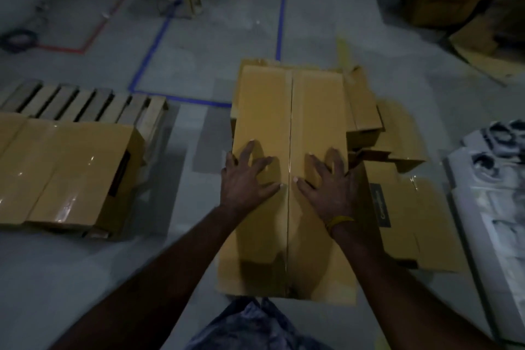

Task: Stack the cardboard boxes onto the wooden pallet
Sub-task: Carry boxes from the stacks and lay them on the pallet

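On the floor before us lies the long cardboard box [289, 167]; our left hand [247, 179] and right hand [329, 182] press its flaps, fingers spread. Left, the wooden pallet [85, 102] is half hidden under taped boxes [65, 170].

A single head-worn view looks steeply down and forward from above the person's own arms. It sits close over a long cardboard box [289, 167] at centre, where the left hand [244, 179] and right hand [329, 182] lie. The wooden pallet [85, 102] lies toward nine o'clock, and the grey floor [227, 23] recedes toward twelve.
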A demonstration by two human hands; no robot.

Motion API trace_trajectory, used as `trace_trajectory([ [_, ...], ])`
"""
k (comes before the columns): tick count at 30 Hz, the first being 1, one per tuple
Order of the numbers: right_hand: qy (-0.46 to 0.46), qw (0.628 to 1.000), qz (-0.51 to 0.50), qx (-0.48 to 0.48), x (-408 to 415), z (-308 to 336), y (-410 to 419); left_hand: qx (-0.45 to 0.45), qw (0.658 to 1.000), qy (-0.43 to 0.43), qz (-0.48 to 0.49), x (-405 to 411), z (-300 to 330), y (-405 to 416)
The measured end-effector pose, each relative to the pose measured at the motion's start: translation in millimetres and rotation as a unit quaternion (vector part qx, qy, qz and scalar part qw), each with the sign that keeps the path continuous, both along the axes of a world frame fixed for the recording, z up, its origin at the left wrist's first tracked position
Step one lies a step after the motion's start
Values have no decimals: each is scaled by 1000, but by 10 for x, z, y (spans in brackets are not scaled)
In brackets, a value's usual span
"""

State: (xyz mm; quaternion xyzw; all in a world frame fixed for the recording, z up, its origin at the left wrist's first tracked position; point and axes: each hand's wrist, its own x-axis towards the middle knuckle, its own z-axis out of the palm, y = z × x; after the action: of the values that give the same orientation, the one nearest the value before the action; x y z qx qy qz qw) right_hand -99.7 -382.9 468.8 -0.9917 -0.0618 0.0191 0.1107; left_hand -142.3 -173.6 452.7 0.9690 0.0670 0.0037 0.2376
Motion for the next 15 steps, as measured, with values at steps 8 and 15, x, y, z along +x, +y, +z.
trace_trajectory([
  [8,3,999,42,24,-854,152,682,0,998,-17,53,-1104,229,611],
  [15,42,995,85,43,-1623,284,1493,2,995,15,100,-2008,336,1357],
])
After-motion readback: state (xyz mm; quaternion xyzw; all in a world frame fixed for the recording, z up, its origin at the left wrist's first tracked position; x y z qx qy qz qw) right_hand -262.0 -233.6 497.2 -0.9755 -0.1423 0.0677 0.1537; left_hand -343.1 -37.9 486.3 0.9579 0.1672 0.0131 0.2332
